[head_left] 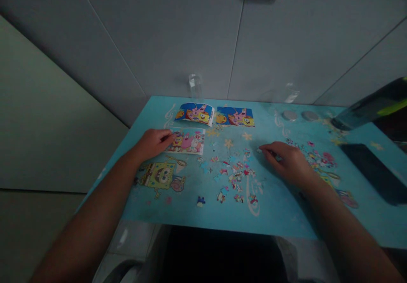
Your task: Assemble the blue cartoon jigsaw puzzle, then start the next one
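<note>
My left hand rests on the turquoise cartoon-printed table, its fingertips touching the left edge of a pink cartoon picture card. My right hand lies palm down with its fingers spread, right of a scatter of several small puzzle pieces; its fingertips touch pieces near the table's middle. I cannot tell whether a piece is pinched under the fingers. One dark blue piece lies alone near the front edge.
Two blue cartoon picture cards lie at the back. A clear glass stands by the wall. More puzzle pieces lie right of my right hand. A dark flat object and a dark bottle occupy the right side.
</note>
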Demonstrator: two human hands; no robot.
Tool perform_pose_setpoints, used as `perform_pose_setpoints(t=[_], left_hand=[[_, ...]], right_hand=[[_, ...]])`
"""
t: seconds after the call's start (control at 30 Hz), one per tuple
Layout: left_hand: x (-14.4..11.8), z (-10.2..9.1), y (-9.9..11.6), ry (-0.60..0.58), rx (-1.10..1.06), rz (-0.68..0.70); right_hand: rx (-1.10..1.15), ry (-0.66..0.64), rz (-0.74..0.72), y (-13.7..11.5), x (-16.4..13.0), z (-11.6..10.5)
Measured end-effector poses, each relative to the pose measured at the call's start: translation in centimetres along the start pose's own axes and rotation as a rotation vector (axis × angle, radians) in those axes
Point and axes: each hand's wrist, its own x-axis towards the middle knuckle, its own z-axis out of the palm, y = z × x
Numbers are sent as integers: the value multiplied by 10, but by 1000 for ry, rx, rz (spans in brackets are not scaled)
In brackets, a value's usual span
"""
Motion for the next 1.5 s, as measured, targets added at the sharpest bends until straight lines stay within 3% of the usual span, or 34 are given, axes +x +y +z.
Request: perform_pose_setpoints(t=[1.07, 1.5], left_hand=[[1, -5, 15, -6, -12, 12], [1, -5, 10, -15, -21, 13]], right_hand=[[80, -44, -39, 3, -2, 8], [70, -72, -37, 3, -2, 11]])
